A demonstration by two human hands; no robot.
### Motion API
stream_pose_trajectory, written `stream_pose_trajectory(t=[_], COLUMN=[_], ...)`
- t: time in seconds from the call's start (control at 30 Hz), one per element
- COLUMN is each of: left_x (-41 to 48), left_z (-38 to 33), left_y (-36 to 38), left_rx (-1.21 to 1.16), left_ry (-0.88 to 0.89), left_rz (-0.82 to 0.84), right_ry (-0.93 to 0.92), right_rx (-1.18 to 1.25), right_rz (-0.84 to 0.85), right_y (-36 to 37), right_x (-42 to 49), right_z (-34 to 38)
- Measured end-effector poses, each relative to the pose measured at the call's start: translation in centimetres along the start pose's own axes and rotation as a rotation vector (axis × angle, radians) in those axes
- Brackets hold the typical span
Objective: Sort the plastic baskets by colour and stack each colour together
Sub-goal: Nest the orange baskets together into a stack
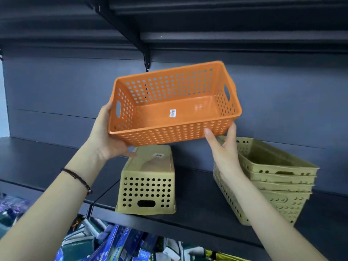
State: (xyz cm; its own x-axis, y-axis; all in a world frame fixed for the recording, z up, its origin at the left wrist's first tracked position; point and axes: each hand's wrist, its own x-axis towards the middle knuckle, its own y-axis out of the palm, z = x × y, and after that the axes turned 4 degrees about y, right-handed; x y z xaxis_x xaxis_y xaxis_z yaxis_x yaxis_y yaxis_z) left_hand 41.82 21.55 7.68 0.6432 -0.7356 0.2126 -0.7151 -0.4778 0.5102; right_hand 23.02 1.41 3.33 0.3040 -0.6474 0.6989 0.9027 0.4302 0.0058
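Up in the air goes the orange basket point(188, 108), held in front of the dark back panel point(56, 91), tilted so its open top faces the camera and its right end sits higher than its left. A small white sticker point(172, 113) shows on its floor.

The left hand point(107, 136) has the real grip: thumb up against the left end by the handle slot, fingers curled beneath the base. A dark cord bracelet point(79, 178) sits on that wrist. The right hand point(224, 149) is spread, fingers straight, fingertips just touching the near lower edge at the right corner, holding nothing closed.

Below, on the dark shelf point(197, 194), 1 tan basket point(148, 176) lies upside down, handle slot towards us, directly under the orange basket's left half. To its right, apart from it, stands a stack of tan baskets point(278, 178), nested upright, 4 rims showing, partly behind the right forearm. The orange basket touches neither.

Under the shelf's front edge, a jumble of blue boxes point(120, 242) fills the lower level.
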Motion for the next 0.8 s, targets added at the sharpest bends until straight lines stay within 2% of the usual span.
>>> stream_pose_trajectory(t=[0.13, 0.3, 0.47, 0.7, 0.8], left_x=[-0.9, -2.3, -3.1, -5.9, -6.6], left_z=[1.4, 4.5, 8.5, 17.8, 22.6], left_y=[3.7, 10.0, 17.1, 31.6, 37.0], left_rx=[0.082, 0.323, 0.393, 0.450, 0.449], left_ry=[0.221, 0.474, 0.577, 0.675, 0.656], left_rz=[0.119, 0.308, 0.236, 0.420, 0.441], right_ry=[-0.015, 0.019, -0.046, -0.032, -0.065], right_rx=[0.061, 0.085, -0.012, -0.162, -0.235], right_rz=[-0.106, -0.201, -0.185, -0.352, -0.349], right_y=[-4.0, -10.6, -20.4, -38.1, -44.9], right_x=[0.2, -0.4, -1.1, 0.3, 0.2], right_z=[1.9, 4.4, 7.2, 5.0, 3.4])
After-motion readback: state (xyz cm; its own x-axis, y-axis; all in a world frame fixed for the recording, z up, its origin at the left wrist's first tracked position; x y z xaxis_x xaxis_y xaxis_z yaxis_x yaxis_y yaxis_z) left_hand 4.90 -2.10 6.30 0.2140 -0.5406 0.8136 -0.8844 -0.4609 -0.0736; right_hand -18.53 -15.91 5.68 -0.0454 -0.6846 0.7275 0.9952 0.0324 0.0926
